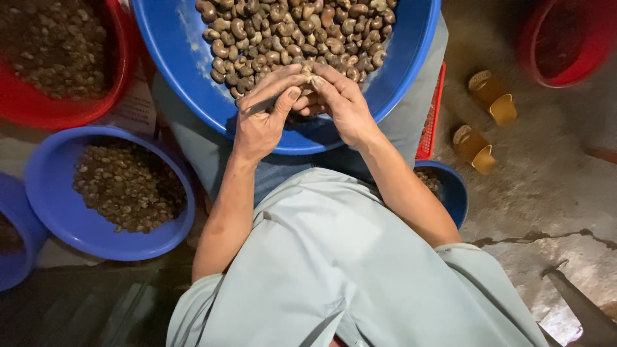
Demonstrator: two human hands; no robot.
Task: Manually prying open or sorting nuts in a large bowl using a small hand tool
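Both hands met over the near rim of a big blue basin (173, 58) resting on the person's lap. The left hand (260, 115) and right hand (340, 103) pinched one cashew nut (308, 69) between closed fingertips, beside the heaped nuts (295, 32).

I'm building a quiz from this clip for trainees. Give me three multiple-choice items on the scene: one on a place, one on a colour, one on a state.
1. Where are both hands?
A. Over the big blue basin on the lap
B. In the red tub
C. On the floor

2. What colour is the basin at the left, beside the person's knee?
A. Green
B. Blue
C. White

3. How do the hands stand?
A. Flat and spread
B. Apart
C. Together, pinching one nut

Answers:
A: left hand and right hand meet above the blue basin.
B: the left basin is blue.
C: fingertips close on a nut.
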